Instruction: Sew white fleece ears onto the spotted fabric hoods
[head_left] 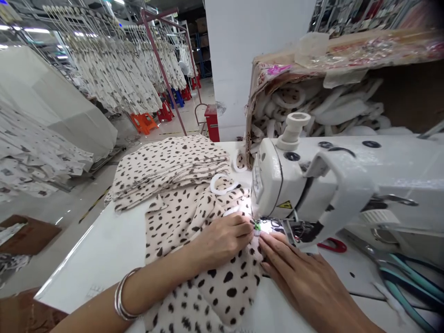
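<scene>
Your left hand (222,238) and right hand (294,273) pressed the spotted fabric (208,286) at the sewing machine (277,185) needle, steadying it on the table (93,259); the right grip lay open, the left's unclear.

**Left hand (222,238) and right hand (294,273) held palm-down, close together**

The left forearm (152,293) is extended from the lower left, with the left wrist (189,263) kept low. The left fingers (236,224) are lightly curved and are directed toward the right hand. The right fingers (274,245) are extended and slightly spread, with the tips angled up toward the left fingertips (250,226). The right forearm (342,314) is seen only in part at the bottom edge. The two hands are held just apart.
</scene>
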The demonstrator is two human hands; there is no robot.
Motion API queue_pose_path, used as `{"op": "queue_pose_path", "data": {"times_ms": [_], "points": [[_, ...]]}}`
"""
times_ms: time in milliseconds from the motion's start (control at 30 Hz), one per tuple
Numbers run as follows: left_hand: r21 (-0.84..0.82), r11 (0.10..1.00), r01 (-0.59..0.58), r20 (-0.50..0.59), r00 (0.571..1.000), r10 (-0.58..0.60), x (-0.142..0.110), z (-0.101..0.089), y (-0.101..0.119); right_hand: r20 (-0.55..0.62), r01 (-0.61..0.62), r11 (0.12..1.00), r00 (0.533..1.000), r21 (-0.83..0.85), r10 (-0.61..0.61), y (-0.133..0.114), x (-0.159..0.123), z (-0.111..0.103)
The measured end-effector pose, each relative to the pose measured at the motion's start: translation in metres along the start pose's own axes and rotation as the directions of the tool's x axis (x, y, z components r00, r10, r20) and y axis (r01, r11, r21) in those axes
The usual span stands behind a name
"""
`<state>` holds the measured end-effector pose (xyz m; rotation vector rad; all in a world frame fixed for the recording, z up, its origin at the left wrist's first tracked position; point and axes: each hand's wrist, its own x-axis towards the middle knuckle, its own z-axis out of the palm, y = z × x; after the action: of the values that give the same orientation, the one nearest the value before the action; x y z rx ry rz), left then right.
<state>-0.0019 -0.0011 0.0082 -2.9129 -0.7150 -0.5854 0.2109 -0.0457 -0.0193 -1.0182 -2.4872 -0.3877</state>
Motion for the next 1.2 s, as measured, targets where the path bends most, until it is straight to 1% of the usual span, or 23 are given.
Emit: {"op": "queue_pose_path", "data": {"times_ms": [133, 333, 400, 533, 700, 867, 933, 1067, 1100, 1200], "points": [[0.009, 1.000, -0.017, -0.036, 0.999, 0.018, 0.000, 0.000, -0.001, -0.107, -0.002, 0.999, 0.994, -0.037, -0.002, -0.001, 0.006, -0.002], [-0.026, 1.000, -0.003, -0.082, 0.997, 0.000, 0.000, 0.002, -0.001, -0.073, -0.028, 1.000, 0.997, -0.010, 0.027, -0.007, 0.008, -0.001], [-0.015, 1.000, 0.000, -0.073, 0.997, -0.001, 0.001, 0.003, -0.001, -0.075, -0.041, 0.999, 0.996, -0.022, 0.039, -0.010, 0.006, 0.001], [0.014, 0.999, -0.036, -0.061, 0.997, 0.036, 0.003, 0.004, -0.002, -0.072, -0.081, 0.996, 0.994, -0.028, 0.079, -0.016, 0.006, 0.004], [0.033, 0.999, -0.035, -0.072, 0.997, 0.037, 0.005, 0.002, -0.002, -0.121, -0.124, 0.992, 0.985, -0.002, 0.122, -0.020, 0.007, 0.009], [0.022, 0.999, -0.025, -0.077, 0.997, 0.027, 0.006, 0.001, -0.002, -0.136, -0.118, 0.993, 0.984, 0.009, 0.118, -0.020, 0.006, 0.009], [-0.002, 1.000, -0.024, -0.080, 0.996, 0.024, 0.006, 0.002, -0.002, -0.153, -0.072, 0.996, 0.985, 0.059, 0.080, -0.021, 0.005, 0.008], [-0.034, 0.999, 0.012, -0.071, 0.997, -0.014, 0.005, 0.005, -0.004, -0.192, 0.122, 0.966, 0.978, 0.227, -0.078, -0.024, 0.003, 0.006], [-0.030, 0.999, 0.018, -0.062, 0.998, -0.020, 0.004, 0.005, -0.004, -0.198, 0.139, 0.958, 0.976, 0.249, -0.090, -0.025, 0.002, 0.006], [0.002, 1.000, 0.010, -0.020, 1.000, -0.010, 0.003, 0.006, -0.004, -0.210, 0.136, 0.956, 0.974, 0.261, -0.081, -0.027, 0.000, 0.009]]}}
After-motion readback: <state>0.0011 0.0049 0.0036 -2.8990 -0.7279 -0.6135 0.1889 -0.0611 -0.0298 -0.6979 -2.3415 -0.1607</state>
